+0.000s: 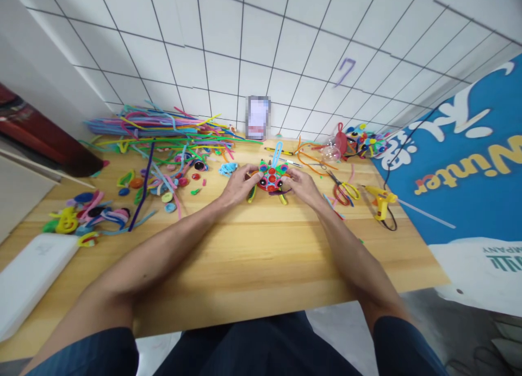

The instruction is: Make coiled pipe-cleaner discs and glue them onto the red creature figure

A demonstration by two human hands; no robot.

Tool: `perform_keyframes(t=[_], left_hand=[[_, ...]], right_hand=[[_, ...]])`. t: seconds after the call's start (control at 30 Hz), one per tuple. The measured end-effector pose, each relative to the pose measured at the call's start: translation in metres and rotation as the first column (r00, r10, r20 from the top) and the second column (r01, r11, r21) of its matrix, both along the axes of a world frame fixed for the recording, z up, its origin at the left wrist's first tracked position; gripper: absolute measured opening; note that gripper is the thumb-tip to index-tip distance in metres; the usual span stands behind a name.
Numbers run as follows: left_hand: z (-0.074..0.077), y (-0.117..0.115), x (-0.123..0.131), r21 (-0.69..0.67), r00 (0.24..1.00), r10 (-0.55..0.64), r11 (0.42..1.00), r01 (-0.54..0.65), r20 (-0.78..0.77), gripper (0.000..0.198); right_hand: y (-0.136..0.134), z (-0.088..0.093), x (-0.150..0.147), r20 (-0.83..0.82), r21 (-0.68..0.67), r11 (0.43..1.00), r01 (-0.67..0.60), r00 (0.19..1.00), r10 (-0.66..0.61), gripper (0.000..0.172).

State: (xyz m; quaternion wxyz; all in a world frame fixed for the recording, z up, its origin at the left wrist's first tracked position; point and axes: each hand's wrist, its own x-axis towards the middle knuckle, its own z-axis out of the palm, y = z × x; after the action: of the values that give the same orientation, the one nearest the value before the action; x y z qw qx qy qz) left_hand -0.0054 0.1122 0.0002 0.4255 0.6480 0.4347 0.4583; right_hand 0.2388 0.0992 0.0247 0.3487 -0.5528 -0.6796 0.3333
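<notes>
A small colourful craft figure (pixel 272 179), with red, green and blue parts, a light blue loop on top and yellow-green legs below, is held between my two hands over the wooden table. My left hand (pixel 241 185) grips its left side with fingers closed on the edge. On the opposite side, my right hand (pixel 302 186) has its fingers closed on the figure's right edge. Parts of the fingertips are hidden behind the figure.
Pipe cleaners (pixel 155 127) lie heaped at the back left. A phone (pixel 258 118) leans on the tiled wall. Scissors (pixel 345 192) and a yellow glue gun (pixel 382 199) are at the right. A white box (pixel 36 278) lies front left.
</notes>
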Motion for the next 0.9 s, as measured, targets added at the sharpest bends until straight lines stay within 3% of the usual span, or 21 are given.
perform_keyframes(t=[0.13,0.37,0.47,0.6,0.73,0.9], left_hand=[[0.003,-0.001,0.000,-0.016,0.998,0.046,0.999,-0.047,-0.031,0.030],[0.006,-0.002,-0.001,0.019,0.989,0.086,0.996,-0.085,-0.116,0.034],[0.002,-0.001,-0.001,0.029,0.989,0.053,0.998,-0.049,-0.135,0.038],[0.002,-0.003,-0.001,0.061,0.989,0.031,0.998,-0.022,-0.145,0.040],[0.009,-0.008,-0.002,0.098,0.979,0.080,0.993,-0.063,-0.189,0.042],[0.010,-0.008,-0.008,0.147,0.976,0.182,0.975,-0.164,-0.119,0.059]], right_hand=[[-0.002,0.006,-0.001,0.077,0.011,0.999,0.033,0.996,-0.034,0.030],[-0.005,0.008,0.001,0.156,0.006,0.994,0.109,0.982,-0.109,0.038],[-0.004,0.006,0.002,0.125,-0.010,0.996,0.086,0.989,-0.084,0.035],[-0.004,0.001,0.001,0.001,-0.035,0.999,0.007,1.000,-0.007,0.045],[-0.002,-0.007,0.004,-0.092,-0.117,0.993,-0.013,0.996,0.002,0.052],[0.003,-0.019,0.009,-0.148,-0.034,0.999,-0.015,0.989,0.009,0.058]])
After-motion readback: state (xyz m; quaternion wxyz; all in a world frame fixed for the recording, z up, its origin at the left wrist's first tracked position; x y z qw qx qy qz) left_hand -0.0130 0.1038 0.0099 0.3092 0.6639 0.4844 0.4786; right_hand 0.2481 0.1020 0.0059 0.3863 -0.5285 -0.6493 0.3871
